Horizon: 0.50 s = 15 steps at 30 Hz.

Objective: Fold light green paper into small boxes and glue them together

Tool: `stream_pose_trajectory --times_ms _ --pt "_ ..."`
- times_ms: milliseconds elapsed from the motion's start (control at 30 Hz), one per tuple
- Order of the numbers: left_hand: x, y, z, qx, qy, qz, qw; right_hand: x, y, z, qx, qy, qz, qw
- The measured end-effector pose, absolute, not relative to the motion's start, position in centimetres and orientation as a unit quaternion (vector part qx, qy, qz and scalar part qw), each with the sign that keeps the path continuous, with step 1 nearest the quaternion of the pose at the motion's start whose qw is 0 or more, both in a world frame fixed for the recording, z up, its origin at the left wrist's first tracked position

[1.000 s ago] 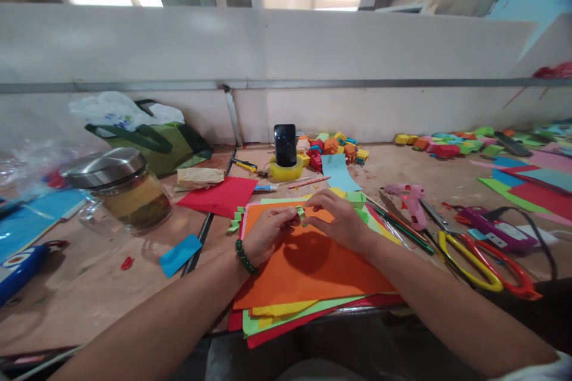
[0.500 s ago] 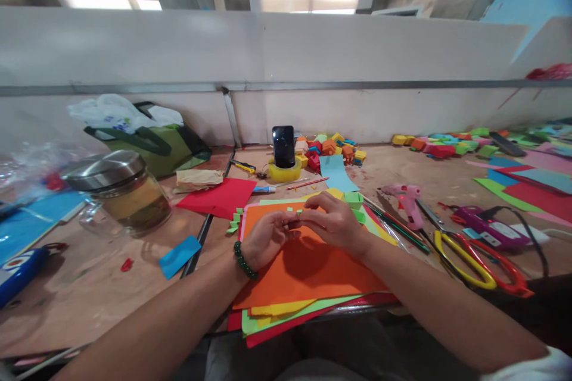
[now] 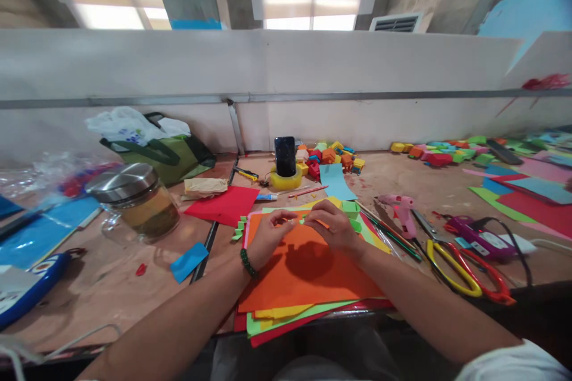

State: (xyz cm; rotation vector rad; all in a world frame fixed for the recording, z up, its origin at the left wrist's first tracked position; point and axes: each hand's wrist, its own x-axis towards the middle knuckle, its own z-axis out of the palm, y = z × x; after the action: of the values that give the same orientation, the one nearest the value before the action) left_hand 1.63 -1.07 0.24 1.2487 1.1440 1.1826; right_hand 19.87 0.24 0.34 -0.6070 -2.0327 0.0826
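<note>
Both hands have drifted slightly up the orange sheet, fingertips closing together.

Left hand and right hand pinch what seems a small green paper piece between them; it is tiny, so a loose pinch could drop it. Folded green pieces, scissors and glue gun crowd the sides.

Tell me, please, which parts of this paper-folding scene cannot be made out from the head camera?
- Small green paper piece: mostly covered by the fingertips of the left hand and right hand; its shape is unclear.
- Lower sheets of the paper stack: hidden under the orange sheet, only edges show.
- Phone screen: dark, too small to read.
- Blue object: cut off by the left edge.
</note>
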Motion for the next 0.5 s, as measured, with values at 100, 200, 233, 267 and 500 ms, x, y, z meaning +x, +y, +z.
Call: stream_pose_trajectory --times_ms 100,200,233,267,500 --pt "2.1 -1.4 0.2 0.571 0.460 0.493 0.469 19.4 0.5 -0.6 -0.244 -0.831 0.079 0.493" --pt "2.1 -1.8 1.8 0.561 0.455 0.491 0.487 19.3 0.3 -1.0 -0.265 -0.828 0.120 0.479" --pt "1.9 -1.9 2.6 0.551 0.458 0.490 0.496 19.6 -0.2 -0.7 -0.281 -0.825 0.124 0.474" --pt "1.5 -1.9 3.4 0.542 0.465 0.496 0.494 20.1 -1.0 -0.2 -0.298 -0.822 0.122 0.469" --pt "-1.4 0.0 4.4 0.586 0.529 0.463 0.401 28.3 -9.8 5.6 -0.386 -0.821 -0.008 0.420"
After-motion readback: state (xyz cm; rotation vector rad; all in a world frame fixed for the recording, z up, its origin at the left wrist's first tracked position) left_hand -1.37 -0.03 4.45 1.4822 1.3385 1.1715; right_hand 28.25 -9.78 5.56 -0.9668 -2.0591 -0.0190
